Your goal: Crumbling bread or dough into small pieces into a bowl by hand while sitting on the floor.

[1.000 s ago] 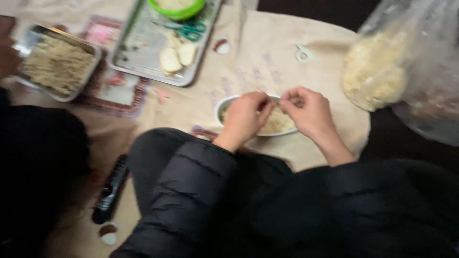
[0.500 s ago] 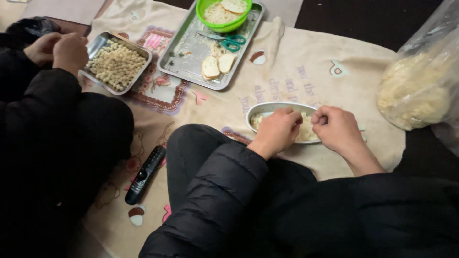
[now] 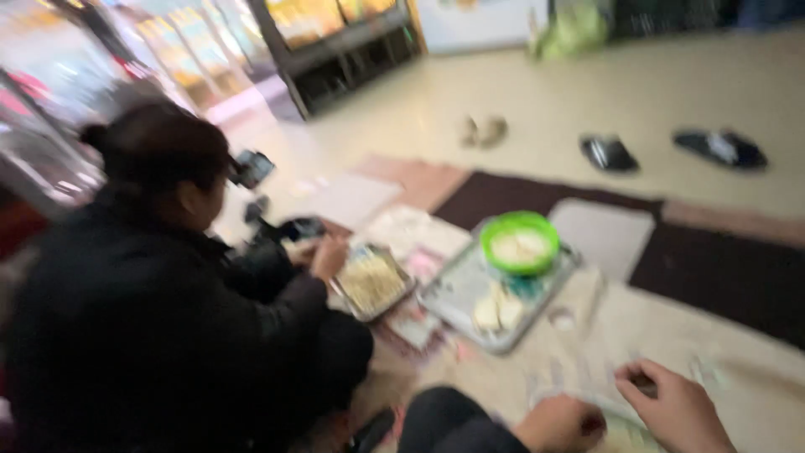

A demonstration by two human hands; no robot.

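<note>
Both hands are being held low over a shallow pale bowl (image 3: 625,424) at the near edge of the beige floor cloth (image 3: 755,377), close for working.

Left hand (image 3: 560,422) is being kept curled; contents can't be told.

Right hand (image 3: 675,407) is being kept half-closed, something small and dark pinched, blurred.

Metal tray (image 3: 457,294) with green bowl (image 3: 519,243) is being kept just beyond the hands, within reach.
</note>
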